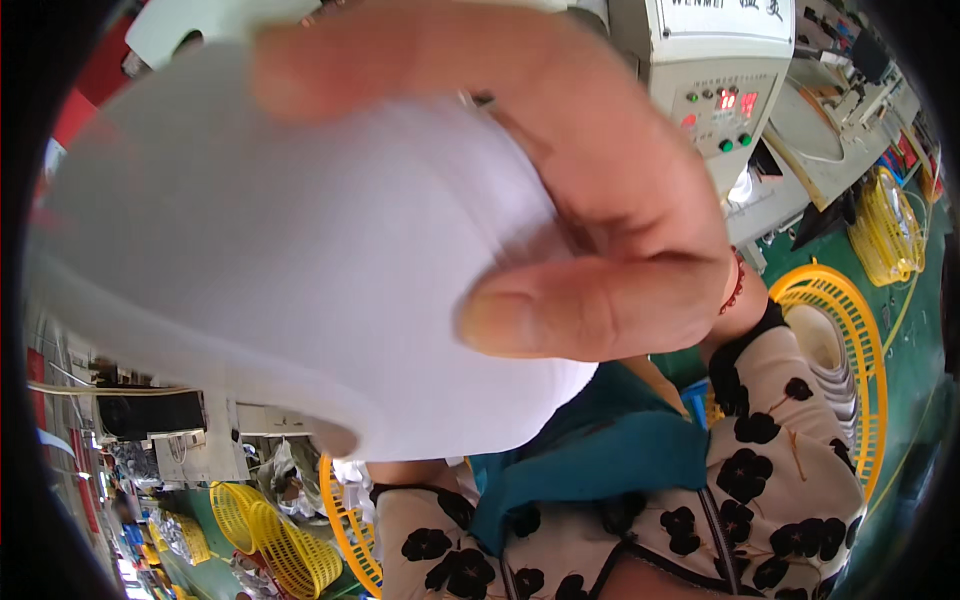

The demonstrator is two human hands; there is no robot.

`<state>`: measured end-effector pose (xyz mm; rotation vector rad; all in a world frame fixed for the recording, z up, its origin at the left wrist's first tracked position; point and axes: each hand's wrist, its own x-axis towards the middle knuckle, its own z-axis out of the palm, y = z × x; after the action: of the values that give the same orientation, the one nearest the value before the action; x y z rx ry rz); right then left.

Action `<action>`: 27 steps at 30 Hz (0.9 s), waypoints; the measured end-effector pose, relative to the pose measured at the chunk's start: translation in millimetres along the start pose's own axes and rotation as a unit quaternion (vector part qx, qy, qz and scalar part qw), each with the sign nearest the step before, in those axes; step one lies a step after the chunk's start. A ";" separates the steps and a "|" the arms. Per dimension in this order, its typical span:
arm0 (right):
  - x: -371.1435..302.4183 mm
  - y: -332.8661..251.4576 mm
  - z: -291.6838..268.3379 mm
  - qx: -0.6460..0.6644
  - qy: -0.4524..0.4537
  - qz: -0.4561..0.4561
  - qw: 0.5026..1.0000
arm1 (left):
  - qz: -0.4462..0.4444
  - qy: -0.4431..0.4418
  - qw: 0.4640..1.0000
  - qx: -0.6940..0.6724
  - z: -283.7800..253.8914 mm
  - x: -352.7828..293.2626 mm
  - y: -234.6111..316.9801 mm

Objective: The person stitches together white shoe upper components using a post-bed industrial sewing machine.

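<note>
Close in front of me, a large white moulded foam cup (300, 260), shaped like a bra cup, fills much of the left and middle of the view. My right hand (640, 230) grips its right side, thumb on the near face and bent fingers over the top edge; the fingers are blurred. Behind the cup's lower edge only a small bit of skin of my left hand (337, 438) shows. The cup hides the rest of that hand, so its hold cannot be made out.
A pale machine control box (720, 110) with red digits and green buttons stands beyond my right hand. A yellow basket (868, 350) with nested pale cups is at my right. Another yellow basket (345, 540) is at my left, with more yellow baskets (290, 550) on the green floor.
</note>
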<state>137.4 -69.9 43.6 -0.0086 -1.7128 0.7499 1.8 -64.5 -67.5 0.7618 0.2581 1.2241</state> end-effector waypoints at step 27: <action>-156.0 157.7 79.8 0.136 0.196 0.515 0.823 | -0.065 -0.023 0.440 0.895 -104.7 -23.7 185.5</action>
<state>53.7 -43.3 -175.2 -0.8944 -1.0900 1.6460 -204.4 -20.9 -28.7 2.5021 1.6938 0.2543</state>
